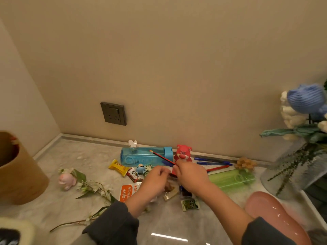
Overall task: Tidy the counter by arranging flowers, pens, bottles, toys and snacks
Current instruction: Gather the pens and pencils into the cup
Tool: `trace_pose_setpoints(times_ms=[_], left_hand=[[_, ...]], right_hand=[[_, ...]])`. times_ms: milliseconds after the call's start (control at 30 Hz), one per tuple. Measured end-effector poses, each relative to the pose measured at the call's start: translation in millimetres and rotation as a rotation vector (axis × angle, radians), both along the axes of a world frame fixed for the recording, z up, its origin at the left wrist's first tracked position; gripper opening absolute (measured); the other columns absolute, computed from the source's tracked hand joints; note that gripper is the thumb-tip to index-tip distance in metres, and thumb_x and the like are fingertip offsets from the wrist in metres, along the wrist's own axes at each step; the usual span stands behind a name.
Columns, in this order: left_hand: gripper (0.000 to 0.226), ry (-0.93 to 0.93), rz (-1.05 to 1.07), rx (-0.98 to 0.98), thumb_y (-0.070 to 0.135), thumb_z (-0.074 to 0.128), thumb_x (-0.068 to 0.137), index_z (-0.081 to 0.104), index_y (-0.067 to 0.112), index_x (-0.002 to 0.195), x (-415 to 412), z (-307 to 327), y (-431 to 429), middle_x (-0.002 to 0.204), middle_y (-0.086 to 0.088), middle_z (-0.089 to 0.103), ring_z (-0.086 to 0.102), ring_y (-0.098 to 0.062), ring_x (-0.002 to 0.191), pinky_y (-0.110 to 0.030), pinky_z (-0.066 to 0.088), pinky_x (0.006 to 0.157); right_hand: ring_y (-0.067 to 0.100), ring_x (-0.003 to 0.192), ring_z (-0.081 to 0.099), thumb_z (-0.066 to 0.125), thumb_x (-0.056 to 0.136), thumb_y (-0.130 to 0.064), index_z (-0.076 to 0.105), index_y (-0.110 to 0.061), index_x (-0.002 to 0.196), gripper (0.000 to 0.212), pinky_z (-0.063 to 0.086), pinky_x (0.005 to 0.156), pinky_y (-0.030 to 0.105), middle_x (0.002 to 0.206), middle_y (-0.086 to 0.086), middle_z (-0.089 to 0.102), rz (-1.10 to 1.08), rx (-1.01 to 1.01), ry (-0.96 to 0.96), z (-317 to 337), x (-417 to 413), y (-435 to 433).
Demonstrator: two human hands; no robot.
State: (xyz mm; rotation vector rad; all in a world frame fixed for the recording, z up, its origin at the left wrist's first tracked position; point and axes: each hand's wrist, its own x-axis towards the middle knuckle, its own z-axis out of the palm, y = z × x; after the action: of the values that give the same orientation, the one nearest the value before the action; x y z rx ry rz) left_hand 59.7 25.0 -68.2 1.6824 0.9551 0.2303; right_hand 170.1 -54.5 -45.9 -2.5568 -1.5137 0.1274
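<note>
Dim warm light, soft blur, warped edges

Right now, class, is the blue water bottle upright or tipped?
Tipped: the blue water bottle lies lengthwise on the counter, cap rightward.

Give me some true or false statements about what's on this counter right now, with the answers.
1. The blue bottle lies on its side against the wall. True.
2. The green bottle stands upright. False: it lies on its side on the counter.
3. The right hand holds a red pencil. True.
4. The red bear toy lies at the far left of the counter. False: it stands upright right beside the blue bottle's cap.
</note>
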Motion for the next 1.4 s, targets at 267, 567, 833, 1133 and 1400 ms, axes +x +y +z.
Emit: trace_pose_setpoints(times_ms=[267, 567, 833, 1133, 1400], left_hand=[[0.024, -0.227, 0.157, 0.013, 0.029, 0.042, 0.101, 0.061, 0.015, 0.095, -23, 41, 8, 0.098, -0.008, 0.07, 0.069, -0.019, 0.088, -0.042, 0.057, 0.081], [0.019, -0.518, 0.352, -0.068, 0.017, 0.048, 0.1, 0.065, 0.008, 0.103, -82, 81, 31, 0.09, -0.006, 0.075, 0.072, -0.016, 0.078, -0.021, 0.053, 0.059], [0.013, -0.591, 0.456, 0.022, 0.015, 0.053, 0.097, 0.061, 0.016, 0.106, -158, 119, 76, 0.097, -0.006, 0.073, 0.072, -0.016, 0.085, -0.023, 0.058, 0.067], [0.019, -0.637, 0.5, 0.233, 0.004, 0.062, 0.09, 0.06, 0.008, 0.108, -252, 151, 140, 0.09, -0.009, 0.072, 0.072, -0.021, 0.079, -0.027, 0.057, 0.069], [0.02, -0.605, 0.509, 0.576, 0.014, 0.066, 0.088, 0.06, 0.03, 0.098, -307, 178, 184, 0.09, 0.002, 0.072, 0.071, -0.012, 0.084, -0.027, 0.057, 0.079]], right_hand=[[0.011, 0.075, 0.056, 0.04, 0.102, -0.029, 0.056, -0.025, 0.076, 0.031, 0.043, 0.07, 0.031, 0.075, -0.007, 0.059, -0.017, 0.209, 0.552, 25, -35, 6], [0.016, 0.042, 0.052, 0.032, 0.106, -0.023, 0.056, -0.008, 0.101, 0.029, 0.044, 0.042, 0.024, 0.066, 0.005, 0.062, 0.128, 0.303, 1.049, 51, -98, 26], [0.019, 0.063, 0.062, 0.033, 0.106, -0.024, 0.059, -0.009, 0.108, 0.03, 0.051, 0.058, 0.027, 0.074, 0.006, 0.066, 0.221, 0.2, 1.121, 71, -164, 75], [0.014, 0.087, 0.069, 0.046, 0.102, -0.02, 0.062, -0.015, 0.118, 0.023, 0.057, 0.081, 0.026, 0.096, 0.006, 0.073, 0.395, 0.21, 1.025, 97, -241, 149], [0.014, 0.078, 0.07, 0.057, 0.093, -0.025, 0.075, -0.026, 0.093, 0.018, 0.057, 0.078, 0.045, 0.082, -0.004, 0.075, 0.411, 0.444, 0.774, 114, -295, 224]])
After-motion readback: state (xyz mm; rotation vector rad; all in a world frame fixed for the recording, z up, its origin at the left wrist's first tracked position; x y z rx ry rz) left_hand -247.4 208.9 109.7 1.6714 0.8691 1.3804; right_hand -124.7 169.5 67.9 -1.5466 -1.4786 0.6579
